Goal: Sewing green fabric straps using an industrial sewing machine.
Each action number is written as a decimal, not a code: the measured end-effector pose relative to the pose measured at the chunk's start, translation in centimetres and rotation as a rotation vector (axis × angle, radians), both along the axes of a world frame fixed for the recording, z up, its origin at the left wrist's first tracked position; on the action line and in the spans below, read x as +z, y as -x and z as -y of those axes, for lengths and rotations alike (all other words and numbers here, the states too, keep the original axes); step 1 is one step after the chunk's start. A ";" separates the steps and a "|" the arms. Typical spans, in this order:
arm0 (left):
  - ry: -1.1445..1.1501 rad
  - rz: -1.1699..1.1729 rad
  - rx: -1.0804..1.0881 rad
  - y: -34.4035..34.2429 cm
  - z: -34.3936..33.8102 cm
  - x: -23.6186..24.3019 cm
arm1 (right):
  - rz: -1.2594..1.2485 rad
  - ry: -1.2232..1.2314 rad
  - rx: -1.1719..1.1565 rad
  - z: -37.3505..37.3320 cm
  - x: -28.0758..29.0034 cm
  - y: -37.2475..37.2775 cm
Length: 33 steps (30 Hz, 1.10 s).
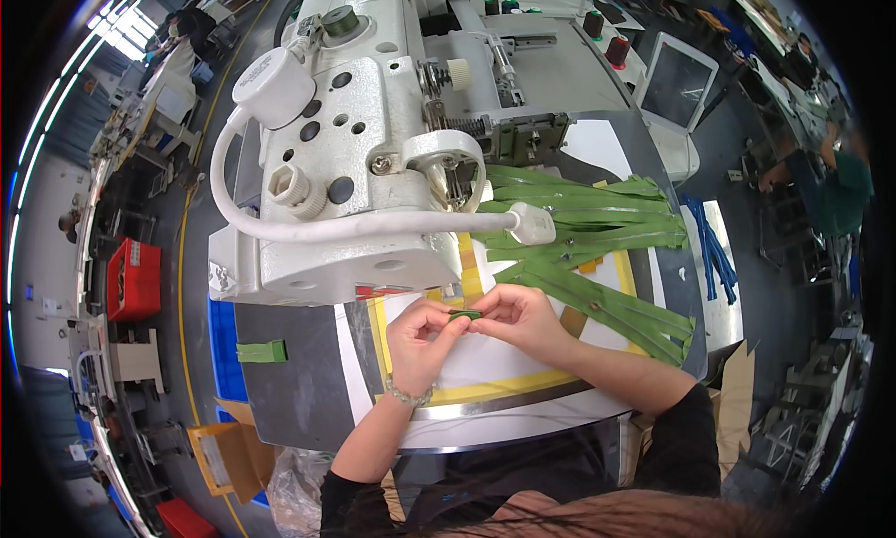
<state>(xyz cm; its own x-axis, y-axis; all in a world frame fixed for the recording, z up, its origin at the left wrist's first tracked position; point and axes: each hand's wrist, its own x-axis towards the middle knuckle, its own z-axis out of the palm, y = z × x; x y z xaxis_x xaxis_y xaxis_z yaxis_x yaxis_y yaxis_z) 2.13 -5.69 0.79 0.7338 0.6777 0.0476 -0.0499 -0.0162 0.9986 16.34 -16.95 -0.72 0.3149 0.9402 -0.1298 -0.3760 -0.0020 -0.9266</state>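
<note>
In front of a white industrial sewing machine (pixel 373 202), a small piece of green strap (pixel 464 315) is pinched between my fingers. My left hand (pixel 422 337), with a beaded bracelet at the wrist, grips one end of it. The other end is between the fingertips of my right hand (pixel 523 321). Several long green zipper-like strips (pixel 597 305) fan out to the right of the machine head, just beyond my right forearm. Beneath my hands lies a white sheet (pixel 467 356) bordered with yellow tape. Over at the left edge of the table rests a folded green strap piece (pixel 262 351).
Blue strips (pixel 711 249) hang over a pale surface at the right. A monitor (pixel 677 83) stands at the back right near thread spools (pixel 617 51). Cardboard boxes (pixel 233 454) flank the table below, and a red crate (pixel 133 279) sits far left. Other people are in the background.
</note>
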 end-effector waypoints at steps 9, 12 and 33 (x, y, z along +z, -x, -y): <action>-0.155 -0.035 0.036 -0.3 -0.3 -0.2 | -0.009 -0.004 -0.006 -0.2 0.1 -0.1; -0.185 -0.030 0.032 -0.3 -0.5 -0.3 | -0.001 -0.007 -0.006 -0.3 0.2 0.0; -0.237 -0.405 -0.215 0.8 -1.3 1.1 | -0.059 -0.009 0.042 -0.2 0.1 -0.3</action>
<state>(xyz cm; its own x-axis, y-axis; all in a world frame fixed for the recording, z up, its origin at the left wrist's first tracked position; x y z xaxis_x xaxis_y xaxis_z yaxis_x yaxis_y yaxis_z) 1.29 -4.35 1.90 0.8466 0.5148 -0.1353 0.3134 -0.2766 0.9085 16.60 -16.79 -0.62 0.2671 0.9537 -0.1385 -0.4293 -0.0109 -0.9031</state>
